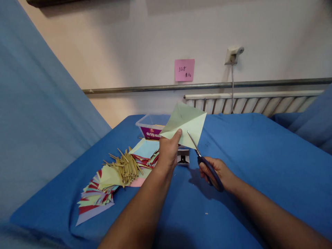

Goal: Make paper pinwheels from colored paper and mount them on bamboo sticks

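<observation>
My left hand [168, 150] holds up a folded pale green paper sheet [185, 124] by its lower left corner, thumb on top. My right hand [216, 173] grips blue-handled scissors [204, 162]. Their blades point up and left and cut into the sheet's lower edge. Both hands hover above a table covered with blue cloth [246, 155].
A pile of coloured paper sheets [103, 190] lies at the left, with a bundle of thin wooden sticks [127, 167] on it. A clear plastic box [150, 126] stands behind the pile. A small stapler-like object [183, 157] sits under the green sheet. A radiator [254, 103] and a pink note [184, 70] are on the wall.
</observation>
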`<control>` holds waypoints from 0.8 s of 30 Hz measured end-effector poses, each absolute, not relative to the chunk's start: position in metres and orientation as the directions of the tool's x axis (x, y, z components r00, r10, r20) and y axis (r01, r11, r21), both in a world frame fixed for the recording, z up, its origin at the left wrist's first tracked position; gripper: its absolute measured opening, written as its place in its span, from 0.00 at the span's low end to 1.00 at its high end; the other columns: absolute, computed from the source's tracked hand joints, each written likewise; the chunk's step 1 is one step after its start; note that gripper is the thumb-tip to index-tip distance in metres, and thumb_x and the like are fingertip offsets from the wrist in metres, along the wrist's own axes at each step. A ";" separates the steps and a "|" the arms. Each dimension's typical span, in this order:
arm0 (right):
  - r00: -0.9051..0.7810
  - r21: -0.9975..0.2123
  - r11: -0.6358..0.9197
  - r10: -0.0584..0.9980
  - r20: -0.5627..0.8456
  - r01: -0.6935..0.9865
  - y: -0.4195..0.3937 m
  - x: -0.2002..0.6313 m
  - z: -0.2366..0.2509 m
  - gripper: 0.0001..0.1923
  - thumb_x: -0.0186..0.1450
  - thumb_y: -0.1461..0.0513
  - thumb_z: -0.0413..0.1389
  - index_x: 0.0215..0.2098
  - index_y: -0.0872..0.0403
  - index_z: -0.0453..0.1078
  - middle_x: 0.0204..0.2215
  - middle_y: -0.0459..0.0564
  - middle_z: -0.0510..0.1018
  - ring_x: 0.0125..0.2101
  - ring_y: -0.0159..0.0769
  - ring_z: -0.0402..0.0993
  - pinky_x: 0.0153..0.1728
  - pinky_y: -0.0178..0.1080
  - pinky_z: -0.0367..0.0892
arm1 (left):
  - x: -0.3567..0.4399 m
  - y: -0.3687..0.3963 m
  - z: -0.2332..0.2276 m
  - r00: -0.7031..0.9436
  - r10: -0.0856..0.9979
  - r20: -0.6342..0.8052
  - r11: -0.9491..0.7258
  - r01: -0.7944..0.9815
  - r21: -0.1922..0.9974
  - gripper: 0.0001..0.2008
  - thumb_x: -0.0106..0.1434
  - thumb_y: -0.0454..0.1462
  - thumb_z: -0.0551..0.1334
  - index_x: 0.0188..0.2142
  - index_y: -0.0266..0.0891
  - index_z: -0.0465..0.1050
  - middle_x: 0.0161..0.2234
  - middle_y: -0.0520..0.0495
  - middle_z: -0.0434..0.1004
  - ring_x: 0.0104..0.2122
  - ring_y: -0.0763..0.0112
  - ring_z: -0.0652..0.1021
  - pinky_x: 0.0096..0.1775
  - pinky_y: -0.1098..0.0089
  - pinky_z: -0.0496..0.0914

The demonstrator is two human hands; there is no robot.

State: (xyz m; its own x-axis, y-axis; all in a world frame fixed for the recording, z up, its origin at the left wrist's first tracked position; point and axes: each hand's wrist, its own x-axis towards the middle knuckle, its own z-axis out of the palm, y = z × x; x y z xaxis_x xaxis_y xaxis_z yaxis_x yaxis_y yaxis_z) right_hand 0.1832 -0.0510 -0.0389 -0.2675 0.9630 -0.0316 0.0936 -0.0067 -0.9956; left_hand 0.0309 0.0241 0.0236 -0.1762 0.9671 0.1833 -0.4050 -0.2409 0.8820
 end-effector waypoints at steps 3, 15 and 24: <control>-0.273 -0.996 -0.003 0.962 -0.028 0.092 -0.051 0.184 -0.038 0.25 0.60 0.41 0.54 0.26 0.54 0.63 0.20 0.43 0.69 0.17 0.26 0.63 0.18 0.31 0.58 | 0.031 0.024 0.024 -0.171 0.969 0.177 -0.233 -0.412 0.881 0.24 0.48 0.38 0.72 0.46 0.35 0.76 0.44 0.40 0.80 0.44 0.58 0.79 0.49 0.60 0.71; -0.240 -0.993 -0.032 0.969 -0.058 0.111 -0.054 0.180 -0.027 0.29 0.56 0.38 0.55 0.24 0.54 0.63 0.18 0.43 0.68 0.16 0.25 0.62 0.17 0.31 0.58 | 0.030 0.024 0.026 -0.171 0.973 0.153 -0.214 -0.435 0.875 0.23 0.48 0.38 0.72 0.45 0.35 0.76 0.45 0.39 0.79 0.44 0.59 0.79 0.50 0.59 0.70; -0.245 -0.996 -0.044 0.968 -0.063 0.082 -0.053 0.181 -0.033 0.25 0.58 0.41 0.56 0.25 0.54 0.63 0.18 0.43 0.69 0.16 0.26 0.62 0.16 0.31 0.57 | 0.031 0.021 0.028 -0.168 0.981 0.097 -0.167 -0.478 0.862 0.22 0.47 0.36 0.72 0.43 0.34 0.76 0.44 0.39 0.80 0.42 0.58 0.80 0.48 0.60 0.71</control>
